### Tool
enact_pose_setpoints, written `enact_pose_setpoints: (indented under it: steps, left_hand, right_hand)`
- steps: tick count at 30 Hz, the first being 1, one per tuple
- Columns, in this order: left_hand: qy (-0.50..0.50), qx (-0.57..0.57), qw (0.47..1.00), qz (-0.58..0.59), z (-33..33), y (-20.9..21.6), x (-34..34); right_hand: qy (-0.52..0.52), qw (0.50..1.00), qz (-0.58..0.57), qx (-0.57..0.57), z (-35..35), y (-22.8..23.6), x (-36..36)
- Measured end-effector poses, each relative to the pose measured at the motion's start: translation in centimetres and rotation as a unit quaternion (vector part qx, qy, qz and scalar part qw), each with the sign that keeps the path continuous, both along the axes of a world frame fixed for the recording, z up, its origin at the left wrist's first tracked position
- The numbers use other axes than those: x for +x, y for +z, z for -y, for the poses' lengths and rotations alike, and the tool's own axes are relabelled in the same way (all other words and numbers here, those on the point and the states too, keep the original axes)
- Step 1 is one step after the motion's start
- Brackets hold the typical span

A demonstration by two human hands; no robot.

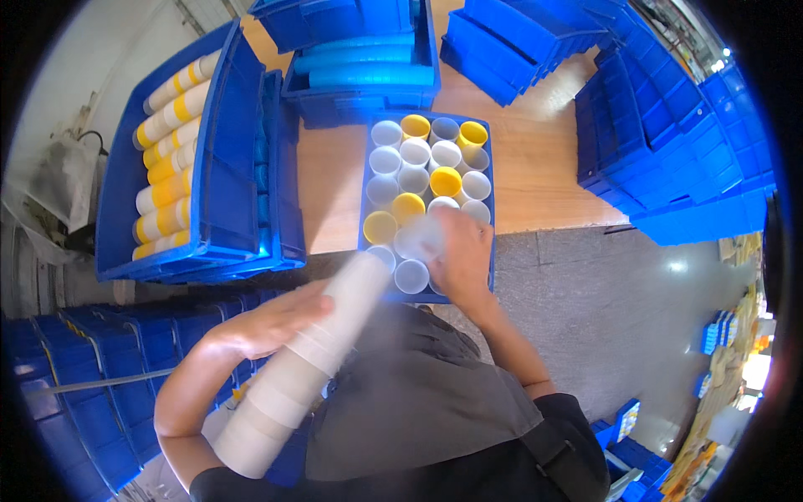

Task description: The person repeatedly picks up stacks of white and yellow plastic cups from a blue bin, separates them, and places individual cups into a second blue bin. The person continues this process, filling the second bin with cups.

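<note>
A long stack of nested white cups (293, 368) leans against my left forearm. My left hand (280, 320) is wrapped round its upper part, and its far end points at a blue crate (491, 180) in front of me. Inside that crate stand rows of white and yellow cups, mouths up, among them a yellow cup (445, 181). My right hand (462, 251) is over the crate's near right part. Its fingers are closed on a pale cup (418, 238), blurred by motion, just above the others.
On the left, a blue bin (226, 151) holds stacks of white and yellow cups lying down. Behind the crate, another bin (360, 105) holds light-blue stacks. Blue bins (661, 142) are piled at the right of the wooden table (527, 159). More blue bins (109, 351) stand lower left.
</note>
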State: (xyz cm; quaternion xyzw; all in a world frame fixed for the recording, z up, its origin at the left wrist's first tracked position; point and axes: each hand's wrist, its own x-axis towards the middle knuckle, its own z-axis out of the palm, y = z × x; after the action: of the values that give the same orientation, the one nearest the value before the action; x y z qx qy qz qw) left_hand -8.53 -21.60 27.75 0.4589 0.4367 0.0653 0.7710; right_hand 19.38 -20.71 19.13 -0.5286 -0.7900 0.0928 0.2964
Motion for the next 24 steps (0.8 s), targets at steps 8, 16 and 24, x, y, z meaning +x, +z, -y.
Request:
enact_pose_setpoints:
  steps: [8, 16, 24]
  left_hand:
    - [0.335, -0.124, 0.931, 0.072, 2.7, -1.2, -2.3]
    - [0.403, -0.114, 0.904, 0.087, 0.0, -7.1, -2.6]
    - [0.534, 0.228, 0.814, -0.026, -5.1, -16.3, 5.3]
  right_hand:
    - [0.097, 0.952, -0.232, -0.174, -0.1, -9.7, -4.0]
    - [0.183, 0.982, -0.012, -0.051, -0.6, -9.0, -3.4]
    - [0.197, 0.817, -0.330, -0.430, 1.3, -3.7, -1.2]
